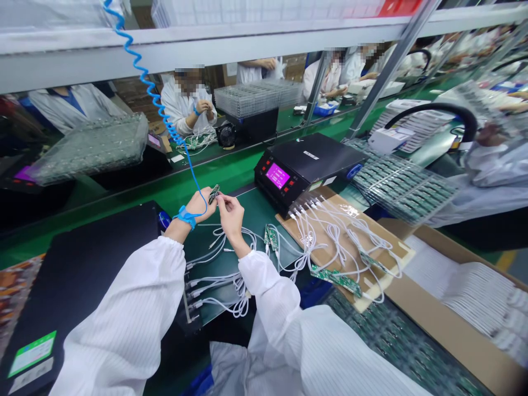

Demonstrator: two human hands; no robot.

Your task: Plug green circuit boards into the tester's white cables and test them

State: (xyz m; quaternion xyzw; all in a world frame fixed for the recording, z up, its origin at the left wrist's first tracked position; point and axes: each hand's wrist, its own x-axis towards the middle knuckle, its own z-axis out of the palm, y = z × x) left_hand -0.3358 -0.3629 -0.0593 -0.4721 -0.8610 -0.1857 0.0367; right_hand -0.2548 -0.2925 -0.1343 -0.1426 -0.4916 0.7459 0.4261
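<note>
My left hand [201, 205] is closed on a small circuit board [213, 193], held up above the green work mat. A blue wrist strap [187, 218] with a coiled cord [144, 71] circles that wrist. Beside it, my right hand [231, 215] has thumb and finger pinched together at the board's lower edge; whether something small sits in the pinch I cannot make out. Below both hands, white cables [235, 286] spread over the mat. Two green circuit boards [271, 237] lie plugged into cables to the right of my right forearm.
A black test box [313, 159] with a magenta screen stands ahead, its cables running over cardboard [350, 242]. Another black box [94, 264] lies left. At right are a carton [445, 291] of white pieces and trays of boards [404, 181]. Co-workers sit across the bench; a shelf [247, 44] hangs overhead.
</note>
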